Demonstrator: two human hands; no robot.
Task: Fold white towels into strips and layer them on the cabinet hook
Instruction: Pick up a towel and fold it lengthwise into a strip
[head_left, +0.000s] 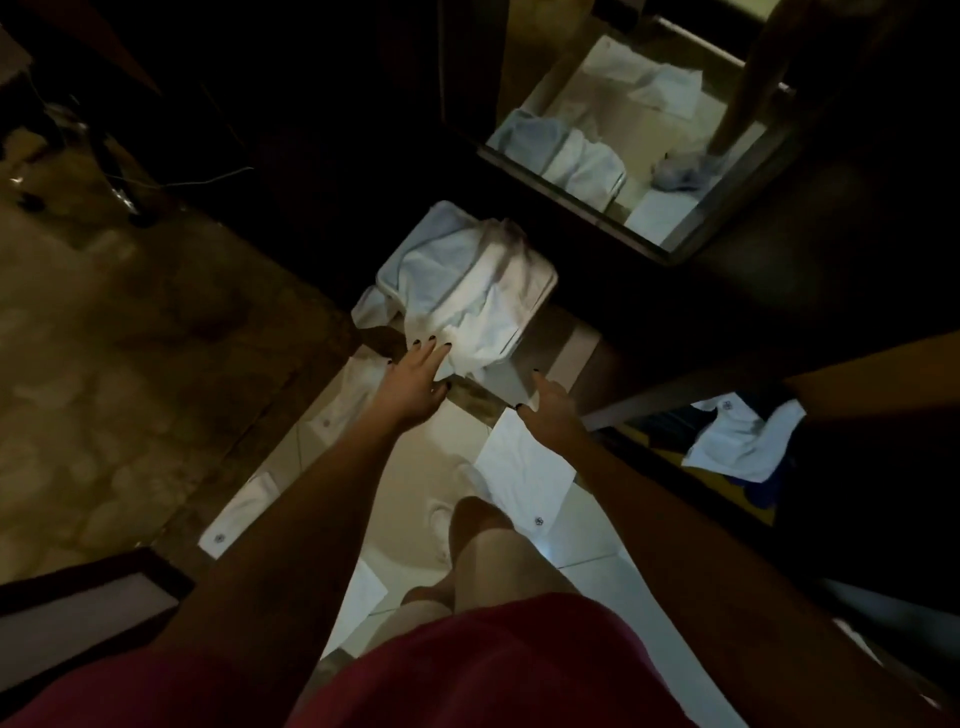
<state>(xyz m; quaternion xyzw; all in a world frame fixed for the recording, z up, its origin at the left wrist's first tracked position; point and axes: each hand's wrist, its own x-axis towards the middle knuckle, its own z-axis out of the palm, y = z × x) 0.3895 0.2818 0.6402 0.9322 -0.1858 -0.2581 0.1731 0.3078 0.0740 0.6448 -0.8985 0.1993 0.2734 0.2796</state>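
Observation:
A white basket (543, 296) stands on the floor ahead of me, heaped with crumpled white towels (467, 291). My left hand (415, 382) reaches down with straight fingers, its fingertips touching the hanging edge of a towel at the basket's near side. My right hand (550, 405) hovers just right of it with relaxed fingers, holding nothing, above a flat white towel (519, 467) lying on the tiled floor. More white towels lie on the floor at the left (244, 512) and draped at the right (743, 441). No hook is visible.
A mirror (623, 140) on the dark cabinet behind the basket reflects the towels and a leg. Cables (119, 187) lie on the floor at the far left. My legs and red shorts (467, 665) fill the lower frame. The room is dim.

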